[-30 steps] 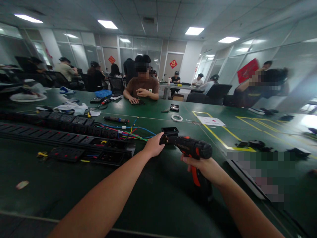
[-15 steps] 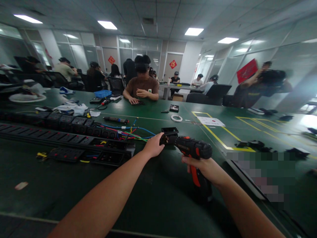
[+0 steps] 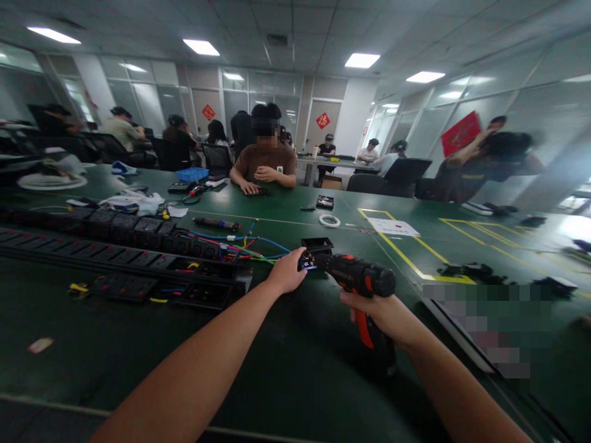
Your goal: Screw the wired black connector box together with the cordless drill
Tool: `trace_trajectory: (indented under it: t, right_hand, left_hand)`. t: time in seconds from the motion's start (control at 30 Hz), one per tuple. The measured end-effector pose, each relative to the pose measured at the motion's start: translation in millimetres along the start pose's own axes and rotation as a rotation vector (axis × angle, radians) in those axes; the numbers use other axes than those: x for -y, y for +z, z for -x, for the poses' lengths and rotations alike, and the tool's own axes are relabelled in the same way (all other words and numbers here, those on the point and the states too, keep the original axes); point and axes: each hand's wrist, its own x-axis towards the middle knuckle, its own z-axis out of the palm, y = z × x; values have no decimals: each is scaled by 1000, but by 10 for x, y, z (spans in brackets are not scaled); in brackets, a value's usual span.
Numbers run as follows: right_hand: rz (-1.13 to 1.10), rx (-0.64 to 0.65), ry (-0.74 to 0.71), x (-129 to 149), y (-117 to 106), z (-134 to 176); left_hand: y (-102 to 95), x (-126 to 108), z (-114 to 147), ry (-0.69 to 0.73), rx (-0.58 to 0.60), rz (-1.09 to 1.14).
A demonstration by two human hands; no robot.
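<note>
My right hand (image 3: 376,314) is wrapped round the grip of a black and orange cordless drill (image 3: 360,274), which points left. Its front end meets a small dark part (image 3: 305,261) with a bright bluish patch. My left hand (image 3: 287,272) is closed on that part; the fingers hide much of it, and its exact kind cannot be made out. Blue, red, yellow and green wires (image 3: 252,249) run from the left up to my left hand. Just behind the part lies a black rectangular frame (image 3: 316,245).
Long black power strips (image 3: 115,252) stretch across the left of the green table (image 3: 258,381). Beyond them lie a pen-shaped screwdriver (image 3: 216,223), a white ring (image 3: 329,220) and a blue basket (image 3: 192,175). A co-worker (image 3: 263,163) sits opposite. Black parts (image 3: 478,271) lie at the right.
The bluish bright patch on the part in my left hand now shows; it was dark before. Both hands and the drill stay nearly in place.
</note>
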Motion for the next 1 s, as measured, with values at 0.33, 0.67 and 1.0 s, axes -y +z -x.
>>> trace_trajectory:
  t: [0.33, 0.67, 1.0]
  right_hand:
    - [-2, 9, -12, 4, -3, -8]
    - [-15, 1, -13, 7, -3, -1]
    - [-11, 18, -27, 47, 1, 10]
  left_hand:
    - [1, -3, 4, 1, 4, -9]
    - [2, -6, 2, -11, 12, -22]
    - [11, 8, -3, -10, -3, -4]
